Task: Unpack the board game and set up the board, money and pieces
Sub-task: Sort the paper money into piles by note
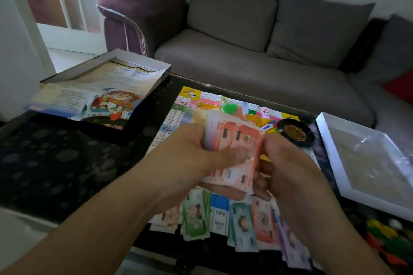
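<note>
Centre of frame: left hand (190, 152) and right hand (288, 163) both grip a wad of orange play money (234, 140) above the board (190, 105). Step: sorting notes. Next, likely: laying them beside the piles (223, 219) at lower centre.

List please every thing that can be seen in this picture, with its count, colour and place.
game board: one, many colours, open flat on the dark table
table: one, black with grey spots, in front of the sofa
money piles: several, green, teal, orange and purple, in a row at the near edge of the board
money wad: one, orange, held above the board
roulette wheel: one, black, at the right end of the board
box lid: one, cartoon picture, far left of the table
box tray: one, white, right of the board, clear plastic inside
sofa: one, grey, behind the table
left hand: grips the wad
right hand: pinches the wad's right edge
</note>
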Tool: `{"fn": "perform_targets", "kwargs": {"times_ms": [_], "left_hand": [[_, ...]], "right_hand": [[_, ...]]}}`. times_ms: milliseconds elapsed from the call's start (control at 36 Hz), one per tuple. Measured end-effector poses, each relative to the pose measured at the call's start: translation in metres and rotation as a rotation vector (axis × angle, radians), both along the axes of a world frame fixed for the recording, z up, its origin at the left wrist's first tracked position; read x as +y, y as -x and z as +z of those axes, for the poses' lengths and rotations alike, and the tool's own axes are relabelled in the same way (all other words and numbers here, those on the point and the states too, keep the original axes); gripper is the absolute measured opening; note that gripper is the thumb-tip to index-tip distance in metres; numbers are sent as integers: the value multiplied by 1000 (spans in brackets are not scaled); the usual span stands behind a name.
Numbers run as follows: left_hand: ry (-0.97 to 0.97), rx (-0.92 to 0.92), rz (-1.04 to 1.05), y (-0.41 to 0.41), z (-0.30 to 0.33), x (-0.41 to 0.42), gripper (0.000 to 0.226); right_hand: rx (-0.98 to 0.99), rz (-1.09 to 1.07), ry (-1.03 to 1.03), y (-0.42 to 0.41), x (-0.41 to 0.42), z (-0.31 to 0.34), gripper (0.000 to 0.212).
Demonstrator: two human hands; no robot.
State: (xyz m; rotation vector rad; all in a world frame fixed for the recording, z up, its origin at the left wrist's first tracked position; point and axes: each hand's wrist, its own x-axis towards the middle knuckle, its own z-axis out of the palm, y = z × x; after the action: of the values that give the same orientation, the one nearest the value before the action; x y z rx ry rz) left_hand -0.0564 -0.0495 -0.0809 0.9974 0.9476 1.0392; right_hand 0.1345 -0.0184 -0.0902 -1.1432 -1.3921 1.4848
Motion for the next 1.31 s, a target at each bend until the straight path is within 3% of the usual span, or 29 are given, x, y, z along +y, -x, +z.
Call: {"fn": "perform_targets", "kwargs": {"times_ms": [56, 194, 306, 361, 472, 611, 750, 972, 1167, 1306], "left_hand": [[-5, 13, -40, -16, -6, -1, 24], [54, -34, -91, -36, -11, -3, 27], [97, -104, -57, -44, -12, -3, 27], [67, -85, -34, -48, -14, -3, 26], [28, -13, 23, -55, -20, -2, 26], [12, 75, 49, -58, -25, -2, 19], [93, -37, 66, -58, -19, -4, 23], [-12, 102, 150, -50, -23, -3, 17], [-19, 160, 82, -44, -23, -2, 12], [-31, 190, 98, -45, -25, -2, 12]], "right_hand": [[-74, 3, -99, -10, -12, -2, 25], [1, -120, -41, -20, -15, -15, 9], [-177, -180, -172, -35, -9, -20, 21], [-204, -187, -191, -41, -8, -18, 23], [-134, -130, -130, -47, -11, -10, 7], [-126, -122, -139, -49, -14, -7, 9], [-129, -140, -109, -51, -12, -8, 11], [-121, -120, -116, -43, -13, -11, 11], [-176, -167, -137, -35, -12, -17, 7], [-321, -65, -170, -27, -14, -26, 34]]}}
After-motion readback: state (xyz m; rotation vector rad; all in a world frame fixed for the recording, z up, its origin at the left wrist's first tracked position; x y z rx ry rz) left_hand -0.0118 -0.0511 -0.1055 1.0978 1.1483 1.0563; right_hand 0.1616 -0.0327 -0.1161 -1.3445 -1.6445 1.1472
